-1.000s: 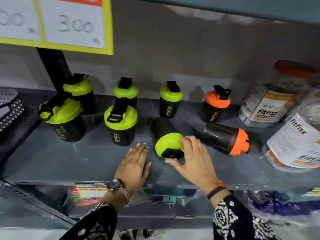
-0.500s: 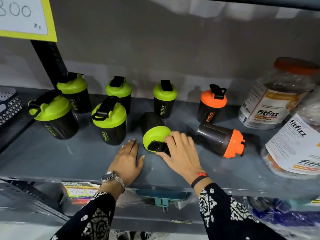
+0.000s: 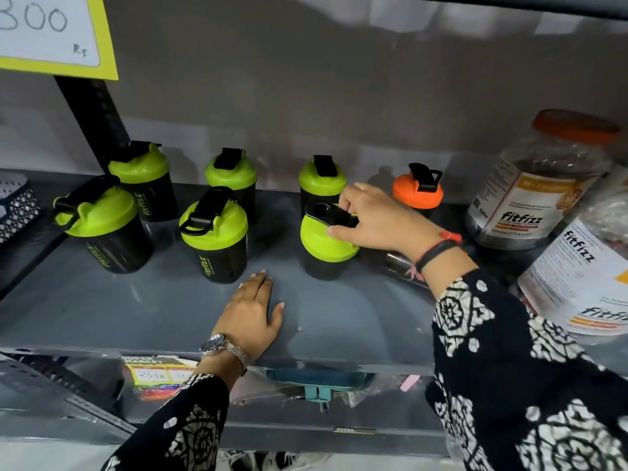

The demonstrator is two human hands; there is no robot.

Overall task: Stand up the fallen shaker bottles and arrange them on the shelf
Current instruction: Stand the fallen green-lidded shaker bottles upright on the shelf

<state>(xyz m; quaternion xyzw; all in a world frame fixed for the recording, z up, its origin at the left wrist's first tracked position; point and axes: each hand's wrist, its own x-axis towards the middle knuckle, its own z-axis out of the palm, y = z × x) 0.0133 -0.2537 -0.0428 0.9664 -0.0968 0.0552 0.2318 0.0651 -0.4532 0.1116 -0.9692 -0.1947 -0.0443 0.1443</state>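
My right hand (image 3: 373, 219) grips the lid and black flip cap of a green-lidded black shaker bottle (image 3: 323, 246), which stands nearly upright on the grey shelf (image 3: 136, 307). My left hand (image 3: 253, 314) rests flat on the shelf in front, fingers apart, holding nothing. Several green-lidded shakers stand upright: two in front at the left (image 3: 102, 226) (image 3: 215, 236) and three behind (image 3: 146, 178) (image 3: 232, 175) (image 3: 321, 178). An orange-lidded shaker (image 3: 418, 190) stands at the back. A fallen shaker (image 3: 401, 266) lies mostly hidden behind my right wrist.
Two large Fitfizz jars sit at the right, one upright (image 3: 540, 185) and one tilted (image 3: 584, 273). A yellow-bordered price sign (image 3: 54, 32) hangs top left by a black upright post (image 3: 91, 120). A perforated basket (image 3: 15, 209) is at the far left. Packaged goods lie on the shelf below.
My right hand has tipped the fallen green-lidded shaker up onto its base and now holds its lid from above. My right arm now covers the fallen orange shaker. My left hand stayed flat.
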